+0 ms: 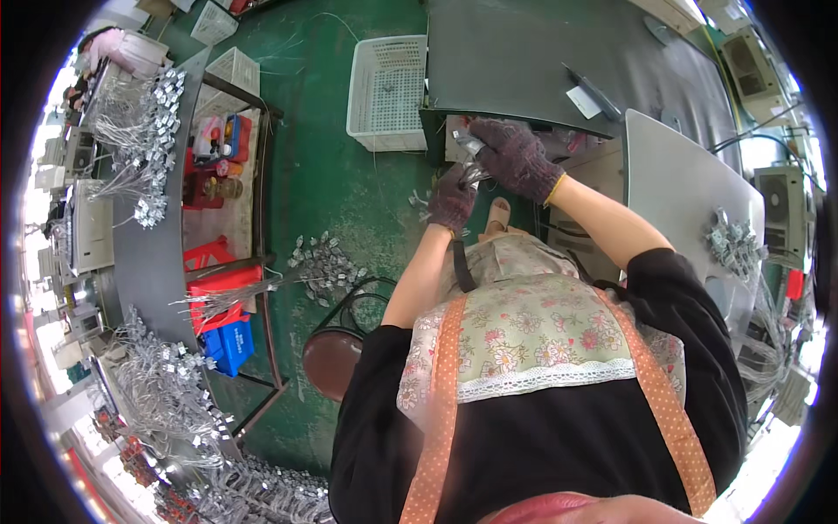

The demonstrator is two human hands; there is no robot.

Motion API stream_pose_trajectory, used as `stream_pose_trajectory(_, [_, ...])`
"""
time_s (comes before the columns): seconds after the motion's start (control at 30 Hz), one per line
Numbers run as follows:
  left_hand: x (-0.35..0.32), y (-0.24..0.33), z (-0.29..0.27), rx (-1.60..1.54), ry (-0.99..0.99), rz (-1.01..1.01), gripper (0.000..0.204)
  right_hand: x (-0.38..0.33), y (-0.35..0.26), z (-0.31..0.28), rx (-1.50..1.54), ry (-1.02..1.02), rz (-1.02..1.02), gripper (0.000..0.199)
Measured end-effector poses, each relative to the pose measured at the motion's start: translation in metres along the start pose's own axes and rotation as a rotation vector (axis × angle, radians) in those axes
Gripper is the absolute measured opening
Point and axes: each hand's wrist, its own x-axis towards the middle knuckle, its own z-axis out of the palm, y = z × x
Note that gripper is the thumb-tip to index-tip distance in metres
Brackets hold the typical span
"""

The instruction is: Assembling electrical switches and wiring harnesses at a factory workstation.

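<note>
Both my hands wear dark purple-brown knit gloves and meet in front of my apron, beside the corner of the dark table. My right hand is closed on a bundle of grey cables, whose silvery end pokes out past the fingers. Lower and to the left, my left hand wraps round the same bundle. Some light cable ends stick out to the left of that glove. The glove fingers partly hide the bundle, so its full shape cannot be made out.
The dark table stands ahead, with a white plastic crate on the floor at its left. A grey tabletop lies to the right. A brown round stool and cable bundles are at left, near a bench piled with more cables.
</note>
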Motion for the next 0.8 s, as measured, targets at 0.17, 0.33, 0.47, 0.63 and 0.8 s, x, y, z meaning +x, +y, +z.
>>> stream_pose_trajectory(0.17, [-0.006, 0.008, 0.01, -0.011, -0.071, -0.061, 0.028, 0.002, -0.021, -0.073, 1.033, 0.08, 0.29, 0.042])
stream_pose_trajectory(0.33, [-0.011, -0.001, 0.019, 0.085, 0.029, 0.028, 0.024, -0.023, -0.012, -0.012, -0.128, -0.029, -0.271, 0.049])
stream_pose_trajectory(0.47, [0.003, 0.004, 0.007, 0.206, -0.058, 0.089, 0.026, -0.011, 0.002, 0.017, 0.182, -0.309, 0.285, 0.042])
stream_pose_trajectory(0.63, [0.011, 0.004, -0.003, 0.117, -0.042, -0.038, 0.027, 0.016, 0.028, -0.013, 1.724, 0.26, 0.382, 0.037])
stream_pose_trajectory(0.8, [0.017, 0.001, 0.016, 0.069, -0.072, 0.046, 0.029, -0.019, 0.059, -0.011, 0.649, -0.049, 0.586, 0.029])
